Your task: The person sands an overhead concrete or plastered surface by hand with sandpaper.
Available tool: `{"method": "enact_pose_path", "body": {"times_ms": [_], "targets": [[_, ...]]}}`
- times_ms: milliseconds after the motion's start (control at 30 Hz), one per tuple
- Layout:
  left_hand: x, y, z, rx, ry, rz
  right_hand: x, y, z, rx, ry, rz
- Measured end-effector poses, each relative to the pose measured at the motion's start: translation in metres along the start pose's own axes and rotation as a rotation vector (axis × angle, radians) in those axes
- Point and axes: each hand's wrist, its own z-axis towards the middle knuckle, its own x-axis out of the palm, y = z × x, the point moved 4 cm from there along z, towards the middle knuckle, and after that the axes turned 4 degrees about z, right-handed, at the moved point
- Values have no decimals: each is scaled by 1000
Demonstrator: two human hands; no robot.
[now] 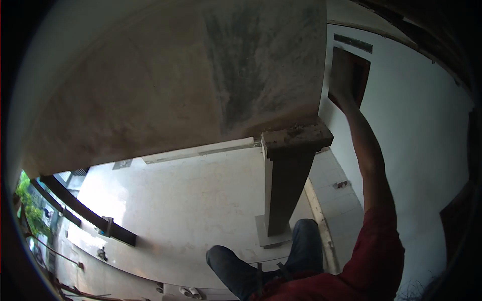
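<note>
My right arm, in a red sleeve, reaches up along the right side of the view. My right hand [342, 89] is smeared by motion, close to the right edge of a large grey-brown plastered surface [165, 75]. Its fingers cannot be made out, nor can anything in them. Behind the hand is a dark red-framed opening [362, 75] in the pale wall [416, 115]. The plastered surface has a darker grey patch on it. My left hand is out of view.
A square pillar [288, 185] with a wide cap stands under the plastered surface. My knees are above a pale tiled floor [201, 200] far below. Dark curved beams [90, 210] and green plants [30, 205] are at the left. Footwear [190, 292] lies at the bottom.
</note>
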Motion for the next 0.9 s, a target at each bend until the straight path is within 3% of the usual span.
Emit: {"method": "enact_pose_path", "body": {"times_ms": [33,100,133,167,200,233,300,400,467,533,600,633,700,767,833,900], "targets": [[1,-2,-1,-2,10,-4,-14,-67,-50,325,18,-121],[3,-6,0,-10,13,-12,-46,-176,-184,1107,295,-484],[2,-9,-1,-12,9,-26,-63,-195,-249,1275,483,-547],[2,-15,-2,-13,3,-44,-61,-248,-324,964,602,-962],[2,-19,-3,-19,-8,-63,-64,-250,-365,655,613,-908],[3,-19,-5,-21,-16,-78,-79,-203,-369,1149,194,-244],[2,-21,-8,-14,-34,-138,-91,-122,-367,1377,347,79],[5,-27,-20,25,-57,-352,-90,-70,-370,1124,330,193],[9,-34,-32,71,-16,-633,-80,-43,-362,1088,384,322],[28,-56,-47,100,192,-977,-63,-7,-352,980,471,424],[32,-122,-87,107,493,-1116,-51,60,-327,863,588,484],[29,-163,-114,113,648,-1128,-45,95,-319,811,637,530],[-14,-270,-196,322,931,-1014,-35,155,-303,611,883,477],[9,-296,-237,460,926,-871,-15,197,-309,545,988,648],[-39,-356,-298,661,1172,-803,2,236,-316,451,1023,737],[-37,-368,-324,527,1459,-946,17,269,-335,455,994,887]]}}
